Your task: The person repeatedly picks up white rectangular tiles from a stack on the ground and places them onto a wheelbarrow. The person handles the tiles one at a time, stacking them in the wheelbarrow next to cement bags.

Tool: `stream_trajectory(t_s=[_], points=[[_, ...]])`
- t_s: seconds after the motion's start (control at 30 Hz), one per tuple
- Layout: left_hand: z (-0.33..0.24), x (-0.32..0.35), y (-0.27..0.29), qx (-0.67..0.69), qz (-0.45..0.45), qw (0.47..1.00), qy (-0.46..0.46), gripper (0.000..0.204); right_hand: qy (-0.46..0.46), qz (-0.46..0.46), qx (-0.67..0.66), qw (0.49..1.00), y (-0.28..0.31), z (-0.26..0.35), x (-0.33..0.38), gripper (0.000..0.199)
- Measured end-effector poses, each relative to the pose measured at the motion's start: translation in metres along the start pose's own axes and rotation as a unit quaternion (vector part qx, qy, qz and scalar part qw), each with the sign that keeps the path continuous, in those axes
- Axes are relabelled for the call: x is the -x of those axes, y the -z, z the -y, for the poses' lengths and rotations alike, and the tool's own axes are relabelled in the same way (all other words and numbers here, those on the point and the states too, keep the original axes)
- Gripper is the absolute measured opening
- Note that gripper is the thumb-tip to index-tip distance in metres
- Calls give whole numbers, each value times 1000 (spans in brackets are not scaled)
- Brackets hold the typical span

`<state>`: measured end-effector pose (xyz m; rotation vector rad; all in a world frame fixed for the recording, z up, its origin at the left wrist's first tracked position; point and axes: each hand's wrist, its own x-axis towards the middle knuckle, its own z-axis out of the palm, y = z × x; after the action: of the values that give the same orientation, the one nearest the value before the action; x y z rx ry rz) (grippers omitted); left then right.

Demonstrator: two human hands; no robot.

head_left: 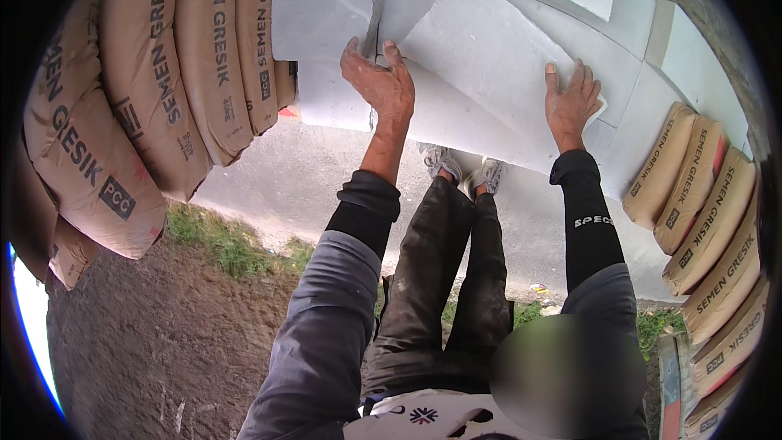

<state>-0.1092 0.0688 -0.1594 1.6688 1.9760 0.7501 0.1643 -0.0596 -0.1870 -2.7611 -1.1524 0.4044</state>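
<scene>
Both my hands are on a white rectangular slab that lies tilted on top of other white slabs. My left hand grips the slab's near-left corner, with the fingers curled over its edge. At the slab's right edge, my right hand presses down with its fingers spread and the fingertips over the edge. My legs in dark trousers and my grey shoes stand just below the slab.
Brown paper cement sacks are stacked high at the left and in a lower pile at the right. A pale paved strip runs under my feet. Grass and bare dirt lie nearer.
</scene>
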Motion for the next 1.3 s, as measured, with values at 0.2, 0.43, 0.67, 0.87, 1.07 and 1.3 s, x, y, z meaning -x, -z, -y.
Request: stream_trajectory(t_s=[0.2,0.43,0.67,0.87,1.07,1.3], points=[[35,-100,42,-300,132,922,-209,83,17,-2,6,1000,-4,7,2,84],[35,-102,40,-325,200,905,-189,82,-1,-7,-22,1000,-4,2,0,83],[47,-74,63,-315,244,890,-222,80,-13,-4,-3,1000,-2,0,-2,82],[-10,-103,79,-313,260,854,-323,70,5,125,30,992,40,8,-38,71],[-75,26,11,121,375,829,397,77,57,219,-61,972,29,10,-86,75],[-91,82,-51,311,277,719,556,65,29,233,-37,971,23,30,-80,92]])
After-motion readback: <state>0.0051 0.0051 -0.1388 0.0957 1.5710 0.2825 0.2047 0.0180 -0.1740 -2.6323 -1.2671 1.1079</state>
